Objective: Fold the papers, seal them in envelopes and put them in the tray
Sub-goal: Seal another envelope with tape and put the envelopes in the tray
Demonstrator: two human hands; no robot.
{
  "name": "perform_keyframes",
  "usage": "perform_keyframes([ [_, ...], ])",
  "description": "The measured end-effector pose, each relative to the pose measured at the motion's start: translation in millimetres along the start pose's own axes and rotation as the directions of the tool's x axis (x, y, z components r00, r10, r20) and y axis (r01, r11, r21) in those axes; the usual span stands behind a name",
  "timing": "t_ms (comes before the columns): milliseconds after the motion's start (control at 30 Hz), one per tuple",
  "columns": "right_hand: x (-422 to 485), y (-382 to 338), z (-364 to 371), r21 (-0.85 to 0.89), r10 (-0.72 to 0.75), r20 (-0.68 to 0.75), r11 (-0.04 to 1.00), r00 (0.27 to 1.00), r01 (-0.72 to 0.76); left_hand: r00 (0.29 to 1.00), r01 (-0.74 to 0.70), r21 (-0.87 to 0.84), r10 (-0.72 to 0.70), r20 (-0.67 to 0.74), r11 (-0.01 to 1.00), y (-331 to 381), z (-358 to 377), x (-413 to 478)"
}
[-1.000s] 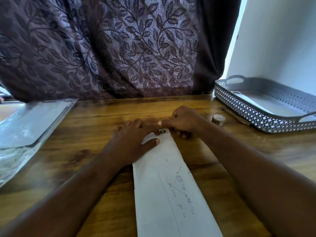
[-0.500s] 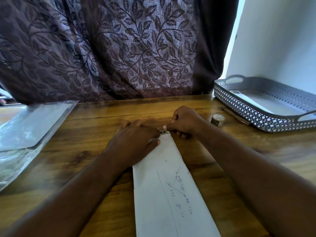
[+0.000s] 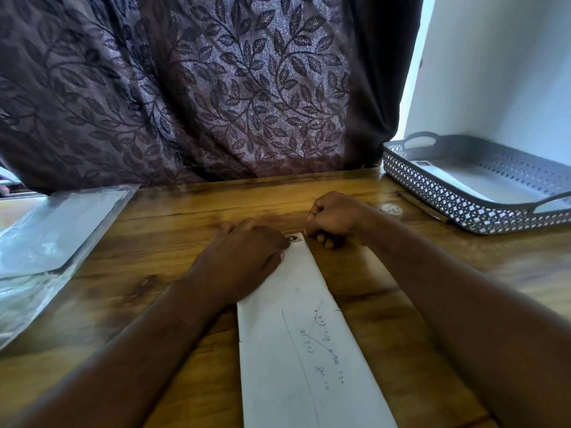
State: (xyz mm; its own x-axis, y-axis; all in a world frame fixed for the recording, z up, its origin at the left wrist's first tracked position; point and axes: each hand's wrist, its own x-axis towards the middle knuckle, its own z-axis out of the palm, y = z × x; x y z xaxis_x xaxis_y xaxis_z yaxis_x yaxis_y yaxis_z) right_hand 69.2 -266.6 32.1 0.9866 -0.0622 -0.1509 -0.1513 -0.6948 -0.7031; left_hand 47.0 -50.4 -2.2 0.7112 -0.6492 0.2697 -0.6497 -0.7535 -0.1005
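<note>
A long white envelope (image 3: 296,341) with pen scribbles lies lengthwise on the wooden table (image 3: 173,304), running from the near edge toward the middle. My left hand (image 3: 244,257) rests flat on its far left part, fingers reaching past the end. A small dark sticker (image 3: 293,238) shows at the far end, between my hands. My right hand (image 3: 335,217) is curled at the far right corner, thumb and fingertips pinching the envelope's edge beside the sticker. The grey perforated tray (image 3: 457,202) stands at the right with a white envelope (image 3: 482,183) inside.
A clear plastic sleeve holding papers (image 3: 55,233) lies at the left. A small tape roll (image 3: 391,209) and a pen (image 3: 423,206) lie just in front of the tray. A dark leaf-patterned curtain (image 3: 216,88) hangs behind the table's far edge.
My left hand has slid forward over the envelope's far end, its thumb closing toward the sticker. My right thumb has drawn in toward the corner.
</note>
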Motion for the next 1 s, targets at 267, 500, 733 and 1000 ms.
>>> perform_keyframes([
  [267, 0.2, -3.9, 11.0, -0.15, -0.051, -0.125, 0.988, 0.991, 0.032, 0.999, -0.035, -0.048, 0.035, 0.0, 0.998, -3.7, 1.8, 2.1],
  [500, 1.1, -0.1, 6.2, -0.023, -0.02, -0.082, 1.0, 0.996, 0.018, 0.998, -0.003, -0.164, -0.007, -0.055, 0.987, -5.3, 3.2, -0.4],
  [733, 0.8, -3.8, 2.1, -0.043, -0.016, -0.019, 0.999, 1.0, 0.015, 0.999, 0.002, -0.199, -0.009, -0.032, 0.98, -7.0, 0.6, 2.0],
  [1000, -2.6, -2.2, 1.4, 0.069, 0.032, -0.035, 0.997, 0.999, -0.029, 0.998, 0.022, -0.213, -0.034, -0.055, 0.977, -9.1, 2.3, 1.9],
])
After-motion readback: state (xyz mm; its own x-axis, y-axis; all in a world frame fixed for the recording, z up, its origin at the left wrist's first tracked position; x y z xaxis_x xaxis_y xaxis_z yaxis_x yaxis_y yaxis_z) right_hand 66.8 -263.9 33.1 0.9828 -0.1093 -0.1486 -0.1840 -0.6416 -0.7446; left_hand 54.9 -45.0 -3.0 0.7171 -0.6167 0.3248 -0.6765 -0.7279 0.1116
